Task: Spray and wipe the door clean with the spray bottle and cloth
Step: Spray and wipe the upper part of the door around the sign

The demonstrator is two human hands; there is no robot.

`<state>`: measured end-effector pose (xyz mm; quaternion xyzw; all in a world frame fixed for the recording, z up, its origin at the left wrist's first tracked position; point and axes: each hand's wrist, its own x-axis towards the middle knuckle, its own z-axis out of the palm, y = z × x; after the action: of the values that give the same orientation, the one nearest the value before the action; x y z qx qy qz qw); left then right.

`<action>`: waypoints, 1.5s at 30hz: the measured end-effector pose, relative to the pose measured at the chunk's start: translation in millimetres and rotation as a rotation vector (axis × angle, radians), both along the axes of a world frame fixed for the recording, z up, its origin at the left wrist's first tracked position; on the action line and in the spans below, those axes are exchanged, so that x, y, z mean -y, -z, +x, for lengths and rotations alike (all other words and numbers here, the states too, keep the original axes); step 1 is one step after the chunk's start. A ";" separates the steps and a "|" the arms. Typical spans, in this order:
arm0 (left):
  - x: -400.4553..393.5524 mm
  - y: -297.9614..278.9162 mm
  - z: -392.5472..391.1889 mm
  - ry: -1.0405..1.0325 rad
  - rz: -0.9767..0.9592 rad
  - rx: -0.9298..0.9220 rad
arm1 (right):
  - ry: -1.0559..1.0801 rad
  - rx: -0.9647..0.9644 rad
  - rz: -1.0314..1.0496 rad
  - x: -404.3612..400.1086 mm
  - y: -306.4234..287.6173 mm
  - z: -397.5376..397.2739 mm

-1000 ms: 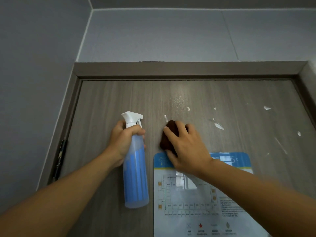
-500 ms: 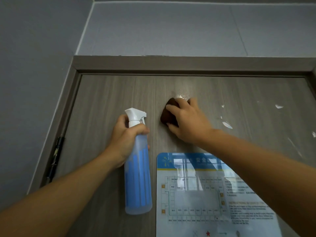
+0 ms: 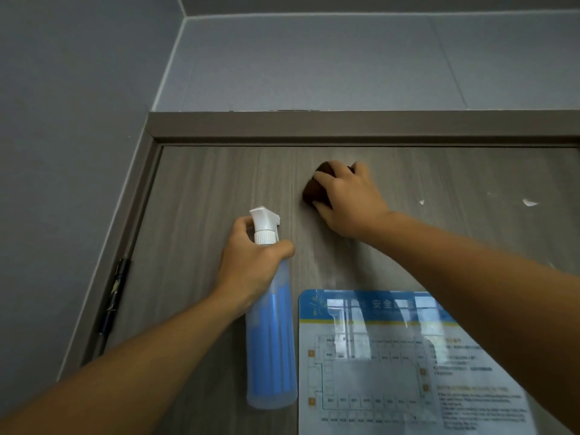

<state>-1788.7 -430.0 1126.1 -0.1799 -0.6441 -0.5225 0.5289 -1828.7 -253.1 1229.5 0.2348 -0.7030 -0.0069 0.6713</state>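
The right hand (image 3: 351,202) presses a brown cloth (image 3: 315,191) against the wood-grain door (image 3: 204,196) near its top edge, fingers curled over it, while the left hand (image 3: 251,265) grips the blue spray bottle (image 3: 271,346) by its neck, just left of the floor-plan sign (image 3: 392,365).

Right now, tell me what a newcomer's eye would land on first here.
First, the two bare arms reaching up a grey wood-grain door: the right hand presses a brown cloth near the door's top, and the left hand grips a blue spray bottle lower and to its left. Next, the glossy floor-plan sign stuck at lower right, then white flecks to the right of the cloth.
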 end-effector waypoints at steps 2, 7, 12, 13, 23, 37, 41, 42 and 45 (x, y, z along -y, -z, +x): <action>-1.0 0.5 -0.6 -0.016 0.000 -0.004 | -0.016 -0.004 -0.014 2.7 6.6 1.8; -2.7 0.9 -1.8 -0.065 0.014 -0.015 | -0.068 0.002 0.266 -15.9 78.2 1.8; -3.2 0.2 -1.4 -0.064 0.000 -0.017 | -0.033 0.012 0.340 -25.9 82.9 0.4; -3.2 -0.1 -2.3 -0.068 -0.002 -0.018 | -0.025 -0.001 0.310 -23.1 70.4 0.1; -3.5 1.2 -1.8 -0.083 0.014 -0.007 | -0.014 -0.035 -0.049 12.9 -47.6 -4.9; -7.8 1.5 3.7 -0.122 0.007 0.016 | -0.016 -0.034 0.323 -37.6 54.9 -1.4; -7.7 1.3 2.2 -0.126 0.015 0.012 | 0.018 -0.036 0.111 -22.4 -21.7 3.0; -7.6 1.0 1.5 -0.126 0.015 0.012 | 0.035 -0.034 0.088 -18.0 -36.5 4.2; -7.1 0.8 0.2 -0.118 0.014 0.009 | 0.050 -0.024 0.064 -5.8 -59.5 3.2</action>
<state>-1788.5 -422.9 1125.3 -0.1357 -0.6523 -0.4956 0.5571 -1825.5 -247.2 1289.0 0.2383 -0.6999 -0.0491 0.6715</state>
